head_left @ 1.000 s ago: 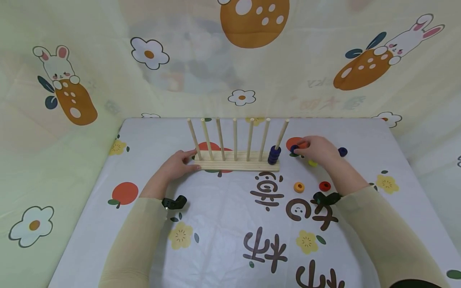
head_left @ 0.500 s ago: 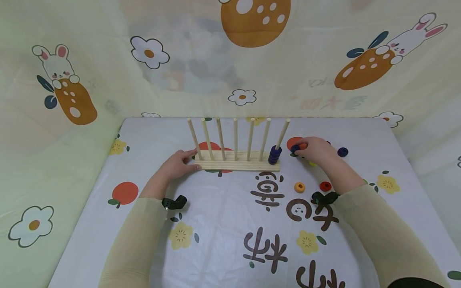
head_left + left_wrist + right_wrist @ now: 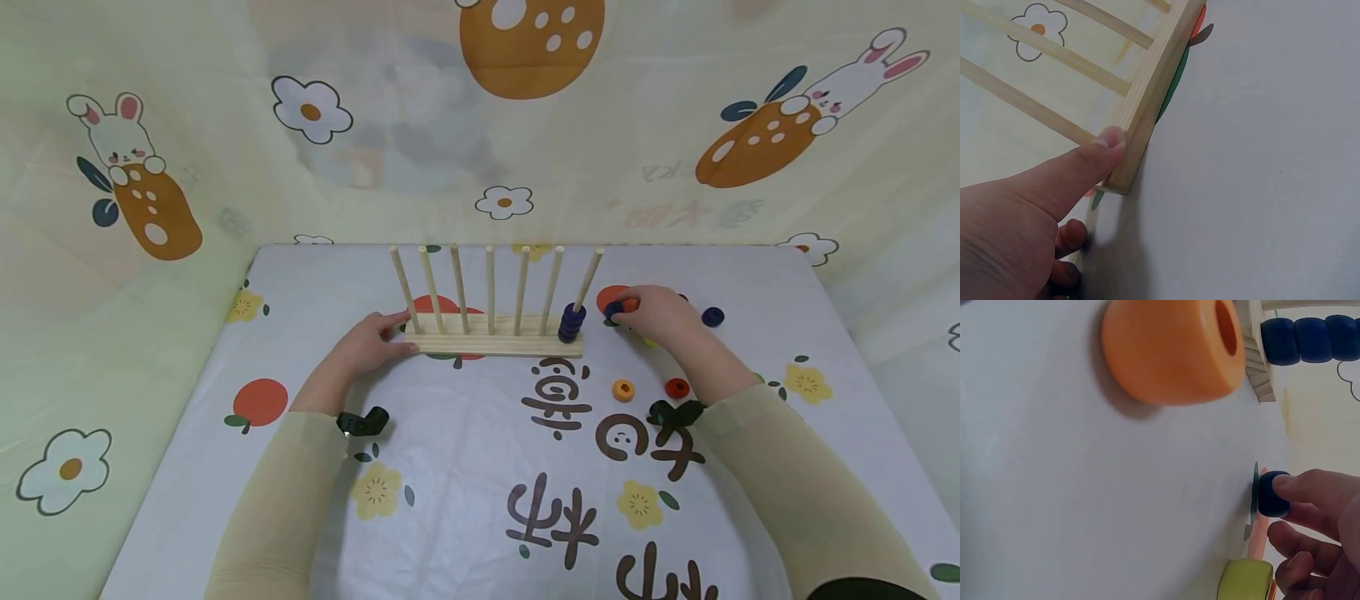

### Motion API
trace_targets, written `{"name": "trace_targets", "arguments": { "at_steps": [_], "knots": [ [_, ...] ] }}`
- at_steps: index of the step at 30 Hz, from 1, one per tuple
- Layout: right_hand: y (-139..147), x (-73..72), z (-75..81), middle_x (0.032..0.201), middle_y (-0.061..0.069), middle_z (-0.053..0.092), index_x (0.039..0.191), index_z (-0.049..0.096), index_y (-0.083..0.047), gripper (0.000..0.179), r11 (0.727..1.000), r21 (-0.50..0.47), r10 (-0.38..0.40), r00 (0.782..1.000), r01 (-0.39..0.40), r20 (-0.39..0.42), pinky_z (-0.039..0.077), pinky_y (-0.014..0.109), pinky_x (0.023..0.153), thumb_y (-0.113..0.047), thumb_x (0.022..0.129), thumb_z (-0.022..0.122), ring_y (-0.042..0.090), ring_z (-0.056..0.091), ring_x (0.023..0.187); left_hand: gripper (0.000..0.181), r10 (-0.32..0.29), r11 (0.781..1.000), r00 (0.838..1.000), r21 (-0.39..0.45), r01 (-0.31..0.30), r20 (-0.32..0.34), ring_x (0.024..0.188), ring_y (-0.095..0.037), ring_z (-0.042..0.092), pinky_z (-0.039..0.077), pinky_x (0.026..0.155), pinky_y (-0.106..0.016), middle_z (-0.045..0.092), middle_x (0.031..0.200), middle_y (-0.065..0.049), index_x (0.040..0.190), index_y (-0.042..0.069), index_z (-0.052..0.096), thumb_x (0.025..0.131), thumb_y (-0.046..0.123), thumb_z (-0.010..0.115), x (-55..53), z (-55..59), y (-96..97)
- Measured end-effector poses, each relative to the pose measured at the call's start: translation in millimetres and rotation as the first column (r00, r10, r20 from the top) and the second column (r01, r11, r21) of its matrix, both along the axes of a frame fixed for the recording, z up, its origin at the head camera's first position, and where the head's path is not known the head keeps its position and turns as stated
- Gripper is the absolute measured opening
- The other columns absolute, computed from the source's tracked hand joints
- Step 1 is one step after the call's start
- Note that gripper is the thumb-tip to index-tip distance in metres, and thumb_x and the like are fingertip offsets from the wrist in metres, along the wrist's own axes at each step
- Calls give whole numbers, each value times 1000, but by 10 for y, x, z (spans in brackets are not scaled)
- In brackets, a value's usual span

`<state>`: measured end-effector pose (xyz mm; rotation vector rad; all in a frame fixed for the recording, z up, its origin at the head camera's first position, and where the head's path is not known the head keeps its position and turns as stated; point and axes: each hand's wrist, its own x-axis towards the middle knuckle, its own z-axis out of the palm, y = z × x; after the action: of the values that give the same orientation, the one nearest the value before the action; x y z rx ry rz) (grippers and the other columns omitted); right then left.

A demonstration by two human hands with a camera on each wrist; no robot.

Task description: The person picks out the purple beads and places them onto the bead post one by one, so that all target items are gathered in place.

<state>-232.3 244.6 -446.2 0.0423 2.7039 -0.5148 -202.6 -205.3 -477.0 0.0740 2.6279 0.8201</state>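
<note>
A wooden peg rack (image 3: 491, 343) with several upright pegs stands on the table. Its left end is held by my left hand (image 3: 363, 343), thumb (image 3: 1107, 147) on the near side and the other fingers partly hidden. Several dark blue beads (image 3: 571, 323) are stacked on the rightmost peg; the other pegs are bare. To the right of the rack, my right hand (image 3: 660, 312) pinches one dark blue bead (image 3: 1274, 494) between thumb and finger, at or just above the tabletop.
Loose beads lie around my right hand: an orange bead (image 3: 623, 391), a red bead (image 3: 677, 388), a yellow-green bead (image 3: 1246, 580) and a blue bead (image 3: 712, 317). Another dark bead (image 3: 683, 297) peeks out behind the hand. A patterned curtain (image 3: 405, 167) rises behind the table.
My right hand has shifted very slightly, with the blue bead between its fingers throughout; a dark bead behind it now peeks out. My left hand and the rack stay put.
</note>
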Motion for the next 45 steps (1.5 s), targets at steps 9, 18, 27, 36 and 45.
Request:
{"name": "trace_targets", "arguments": {
  "at_steps": [9, 18, 27, 36, 45],
  "knots": [
    [2, 36, 56, 126, 26, 55, 136, 56, -3, 53, 1000, 1, -11, 999, 11, -43, 42, 57, 92, -34, 94, 66, 42, 49, 110, 75, -3, 1000, 1000, 4, 3, -4, 101, -27, 44, 38, 83, -41, 48, 109, -13, 153, 28, 40, 88, 41, 75, -1, -16, -10],
    [30, 127, 139, 113, 21, 60, 133, 57, -6, 54, 1000, -10, 1, 997, -2, -79, 45, 48, 78, -41, 93, 66, 38, 52, 100, 76, -5, 1000, 1000, 4, 5, -7, 102, -28, 45, 39, 83, -41, 48, 111, -13, 153, 28, 39, 87, 42, 75, -12, -20, -14],
    [35, 238, 240, 103, 17, 60, 130, 58, -7, 55, 999, -34, -10, 991, 5, -135, 43, 42, 70, -45, 92, 66, 34, 53, 90, 77, 6, 1000, 1000, 3, -6, 6, 102, -27, 45, 39, 82, -41, 48, 110, -12, 153, 30, 39, 87, 43, 76, -11, -29, -10],
    [19, 362, 408, 98, 14, 62, 127, 59, -8, 51, 999, -52, -3, 973, -9, -229, 44, 38, 62, -45, 92, 66, 30, 53, 82, 76, 8, 1000, 1000, 7, -8, 7, 102, -28, 45, 40, 83, -41, 48, 111, -12, 153, 30, 39, 87, 43, 75, -15, -29, -11],
    [-51, 493, 683, 98, 11, 61, 127, 59, -11, 51, 995, -101, -4, 957, -26, -290, 43, 37, 61, -48, 92, 65, 29, 52, 80, 77, 4, 1000, 1000, 2, -4, 9, 101, -28, 44, 39, 83, -41, 47, 110, -13, 153, 30, 38, 87, 44, 75, -14, -25, -17]
  ]
}}
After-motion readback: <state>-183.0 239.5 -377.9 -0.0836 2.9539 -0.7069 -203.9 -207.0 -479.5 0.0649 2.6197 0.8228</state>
